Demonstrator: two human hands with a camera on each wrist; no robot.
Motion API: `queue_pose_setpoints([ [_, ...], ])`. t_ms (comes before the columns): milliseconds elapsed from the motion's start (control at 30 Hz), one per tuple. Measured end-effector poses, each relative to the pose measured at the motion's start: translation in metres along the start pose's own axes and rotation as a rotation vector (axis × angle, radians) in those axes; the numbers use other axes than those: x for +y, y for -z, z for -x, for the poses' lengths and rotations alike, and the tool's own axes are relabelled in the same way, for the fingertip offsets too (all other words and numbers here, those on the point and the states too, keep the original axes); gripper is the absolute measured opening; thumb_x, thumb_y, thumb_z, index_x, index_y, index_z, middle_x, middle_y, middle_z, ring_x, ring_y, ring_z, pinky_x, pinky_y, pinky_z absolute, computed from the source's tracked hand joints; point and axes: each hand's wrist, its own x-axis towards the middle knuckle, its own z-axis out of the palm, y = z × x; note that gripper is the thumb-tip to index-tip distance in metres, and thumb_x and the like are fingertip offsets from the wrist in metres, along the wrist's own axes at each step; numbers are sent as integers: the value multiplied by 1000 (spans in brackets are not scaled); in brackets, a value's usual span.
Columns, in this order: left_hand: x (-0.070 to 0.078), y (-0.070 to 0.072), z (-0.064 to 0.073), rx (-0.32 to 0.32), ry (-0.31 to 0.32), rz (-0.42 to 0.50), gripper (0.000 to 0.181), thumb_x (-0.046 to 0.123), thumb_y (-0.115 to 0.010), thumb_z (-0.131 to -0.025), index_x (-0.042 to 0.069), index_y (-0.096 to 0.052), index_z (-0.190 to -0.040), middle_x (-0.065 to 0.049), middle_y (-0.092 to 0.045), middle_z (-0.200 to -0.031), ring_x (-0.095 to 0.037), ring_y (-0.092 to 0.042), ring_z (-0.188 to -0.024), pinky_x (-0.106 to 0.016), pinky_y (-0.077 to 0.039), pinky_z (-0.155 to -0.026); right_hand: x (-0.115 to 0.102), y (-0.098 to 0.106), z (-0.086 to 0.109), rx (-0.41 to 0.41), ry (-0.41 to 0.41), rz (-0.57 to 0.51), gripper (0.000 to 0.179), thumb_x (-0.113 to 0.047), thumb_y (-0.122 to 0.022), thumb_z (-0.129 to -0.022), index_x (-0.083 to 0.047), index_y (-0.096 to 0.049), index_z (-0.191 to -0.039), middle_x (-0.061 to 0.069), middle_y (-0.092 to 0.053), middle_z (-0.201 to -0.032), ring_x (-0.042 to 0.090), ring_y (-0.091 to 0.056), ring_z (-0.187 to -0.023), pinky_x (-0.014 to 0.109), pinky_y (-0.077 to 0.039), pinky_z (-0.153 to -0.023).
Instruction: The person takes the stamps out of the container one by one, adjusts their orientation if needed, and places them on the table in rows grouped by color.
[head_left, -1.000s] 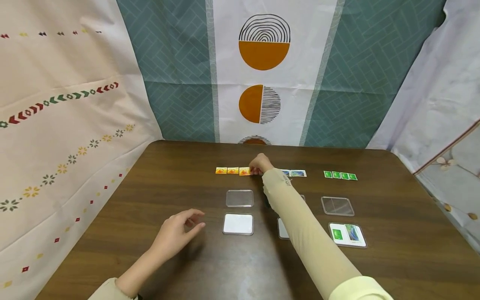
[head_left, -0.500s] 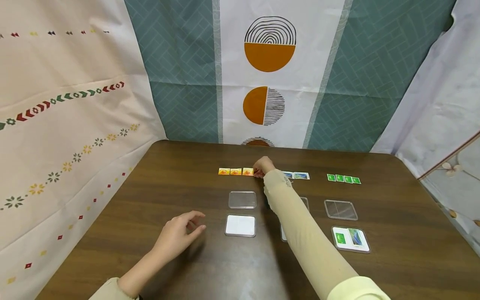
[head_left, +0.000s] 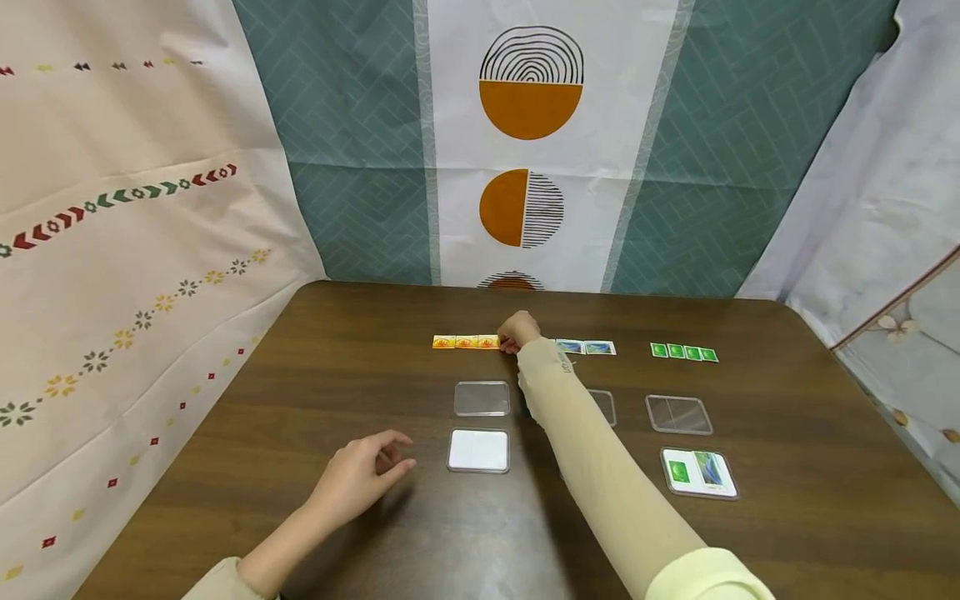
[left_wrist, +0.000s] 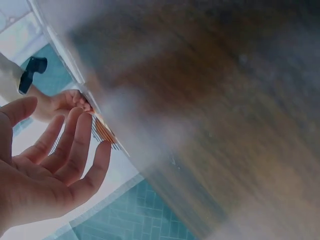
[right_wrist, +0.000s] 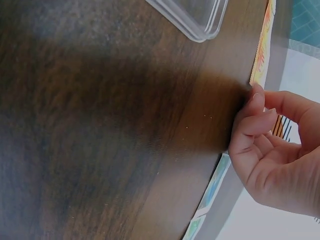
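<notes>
At the far side of the table, my right hand (head_left: 519, 331) reaches to the right end of a row of orange stamps (head_left: 467, 342). Seen from the right wrist, its thumb and index fingertips meet at the end of an orange stamp (right_wrist: 262, 50), and the other fingers curl inward. Blue landscape stamps (head_left: 585, 347) lie just right of this hand, partly covered by it and the sleeve. My left hand (head_left: 358, 477) hovers over the near left of the table, fingers loosely bent and holding nothing. Left of the white-backed clear case (head_left: 478, 451), it touches no object.
Clear lids (head_left: 482, 399) lie in a row, the middle lid (head_left: 603, 406) partly behind the right sleeve. A case (head_left: 699, 473) at right holds a green and a blue stamp. Several green stamps (head_left: 684, 352) lie at the far right. Curtains border the table (head_left: 360, 358).
My right hand stays at the orange row; the rightmost visible orange stamp now sits closer in line with its neighbours. The left hand has barely moved. The head view shifted slightly and back.
</notes>
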Motion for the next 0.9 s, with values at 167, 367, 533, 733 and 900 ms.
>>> queue_pose_setpoints([
  [167,0,0,0,-5,12,8,23,22,-70,-84,10,-67,-103,6,-65,-78,0,-55,-61,-18,-43,-55,-1,-3,6,37,-17,52,19,-3,-58,-81,3,-66,-65,4,-53,-42,9,-45,-32,18,-39,-38],
  [367,2,-1,-1,-8,-2,-12,23,23,-70,-84,10,-67,-102,5,-67,-78,0,-54,-61,-19,-43,-55,29,-20,-83,19,-2,26,16,-10,-63,-80,2,-68,-69,8,-63,-53,14,-56,-39,25,-47,-42],
  [533,8,-2,-4,-11,-24,-27,23,23,-71,-83,10,-68,-101,4,-66,-77,-1,-54,-60,-18,-42,-54,75,-32,-233,-75,11,-40,15,-14,-70,-74,1,-69,-74,12,-68,-61,21,-63,-47,33,-52,-46],
  [733,20,-2,-11,-17,-43,-40,21,24,-71,-83,12,-69,-100,5,-66,-77,-2,-55,-61,-20,-42,-54,69,-8,-210,-117,28,-29,23,-16,-66,-81,3,-69,-93,12,-68,-64,20,-61,-46,32,-51,-47],
  [900,31,-7,-18,-40,-102,-50,19,24,-71,-83,13,-68,-99,6,-65,-76,-3,-54,-62,-21,-41,-56,24,27,-33,-134,65,-40,40,-11,-56,-91,10,-50,-124,4,-57,-50,11,-50,-40,22,-46,-46],
])
